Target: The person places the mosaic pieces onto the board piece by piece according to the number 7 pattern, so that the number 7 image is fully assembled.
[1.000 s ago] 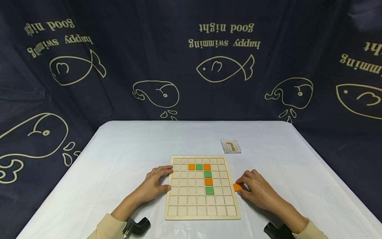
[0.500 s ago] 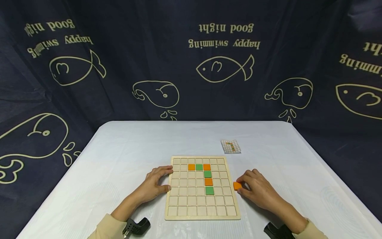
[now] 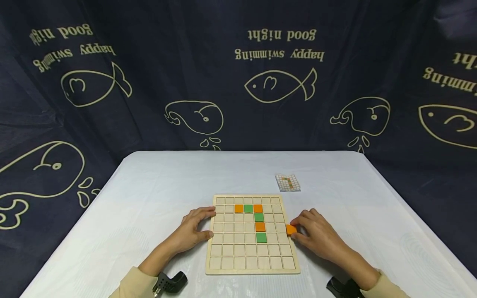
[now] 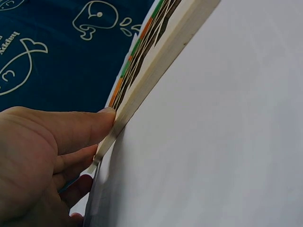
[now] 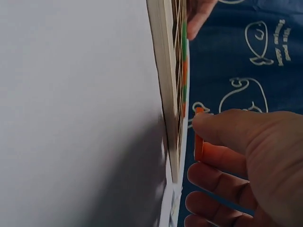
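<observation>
A wooden grid board [image 3: 247, 271] lies on the table, with orange and green square tiles in several of its cells. Three tiles, among them a green one [image 3: 248, 208], form a row near the top; others run down below its right end. My left hand [image 3: 191, 231] rests its thumb and fingertips against the board's left edge. Between thumb and fingers, my right hand [image 3: 316, 231] pinches an orange tile [image 3: 291, 230] at the board's right edge. In the right wrist view that tile [image 5: 199, 142] is held on edge, clear of the board's surface.
Beyond the board, a small pattern card [image 3: 288, 182] lies on the white-covered table [image 3: 186, 174], showing a similar coloured figure on a grid. A dark curtain [image 3: 238, 120] with fish drawings hangs behind. Black straps with mounts [image 3: 171, 282] sit at both wrists.
My right hand has moved left and slightly away from me with the orange tile, from beside the board to over its right edge. The left hand has stayed in place.
</observation>
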Demonstrator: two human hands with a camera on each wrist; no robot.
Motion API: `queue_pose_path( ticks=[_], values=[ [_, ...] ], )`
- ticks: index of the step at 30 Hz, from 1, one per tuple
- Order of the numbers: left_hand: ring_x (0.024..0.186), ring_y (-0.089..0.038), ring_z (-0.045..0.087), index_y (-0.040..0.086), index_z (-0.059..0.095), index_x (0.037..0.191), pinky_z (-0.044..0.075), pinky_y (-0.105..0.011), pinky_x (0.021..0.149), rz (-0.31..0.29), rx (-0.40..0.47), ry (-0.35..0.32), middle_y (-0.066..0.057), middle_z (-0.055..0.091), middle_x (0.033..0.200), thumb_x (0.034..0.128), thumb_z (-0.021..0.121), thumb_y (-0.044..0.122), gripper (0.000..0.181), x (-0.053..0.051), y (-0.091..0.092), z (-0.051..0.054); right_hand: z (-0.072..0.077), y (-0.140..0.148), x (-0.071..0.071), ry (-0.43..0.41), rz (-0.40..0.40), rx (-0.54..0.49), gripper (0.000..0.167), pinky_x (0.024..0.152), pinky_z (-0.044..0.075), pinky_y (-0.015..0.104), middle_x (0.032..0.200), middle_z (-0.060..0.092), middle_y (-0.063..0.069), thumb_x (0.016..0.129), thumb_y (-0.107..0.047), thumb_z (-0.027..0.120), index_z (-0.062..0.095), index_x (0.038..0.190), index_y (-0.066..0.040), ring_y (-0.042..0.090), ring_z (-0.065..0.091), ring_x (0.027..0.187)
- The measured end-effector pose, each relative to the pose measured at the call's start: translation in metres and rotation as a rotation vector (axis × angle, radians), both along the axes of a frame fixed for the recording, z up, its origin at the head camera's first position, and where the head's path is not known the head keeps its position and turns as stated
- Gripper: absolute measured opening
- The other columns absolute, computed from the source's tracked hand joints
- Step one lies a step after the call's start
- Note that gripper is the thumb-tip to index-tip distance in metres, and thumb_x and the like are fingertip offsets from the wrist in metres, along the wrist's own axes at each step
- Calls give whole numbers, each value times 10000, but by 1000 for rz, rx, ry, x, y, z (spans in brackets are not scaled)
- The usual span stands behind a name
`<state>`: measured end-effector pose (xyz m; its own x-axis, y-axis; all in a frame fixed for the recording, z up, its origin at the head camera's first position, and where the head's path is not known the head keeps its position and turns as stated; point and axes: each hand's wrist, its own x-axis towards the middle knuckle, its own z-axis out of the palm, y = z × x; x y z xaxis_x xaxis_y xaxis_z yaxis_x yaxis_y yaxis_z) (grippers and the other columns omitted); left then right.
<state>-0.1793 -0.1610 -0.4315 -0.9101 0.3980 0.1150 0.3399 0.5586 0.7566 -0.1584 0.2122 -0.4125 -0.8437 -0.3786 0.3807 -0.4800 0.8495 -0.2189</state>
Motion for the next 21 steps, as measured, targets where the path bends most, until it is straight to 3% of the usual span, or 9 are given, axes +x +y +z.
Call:
queue_pose_path(
  ticks=[21],
  values=[
    [1385, -300, 292, 69, 531, 1312, 121, -541, 1088, 1, -1, 1, -49, 418, 1470, 806, 715, 127, 542, 0, 0, 0, 4, -32, 7, -47, 146, 33, 223, 713, 393, 226, 902, 599, -133, 750, -309, 772, 702, 936, -207, 21, 390, 808]
  ],
)
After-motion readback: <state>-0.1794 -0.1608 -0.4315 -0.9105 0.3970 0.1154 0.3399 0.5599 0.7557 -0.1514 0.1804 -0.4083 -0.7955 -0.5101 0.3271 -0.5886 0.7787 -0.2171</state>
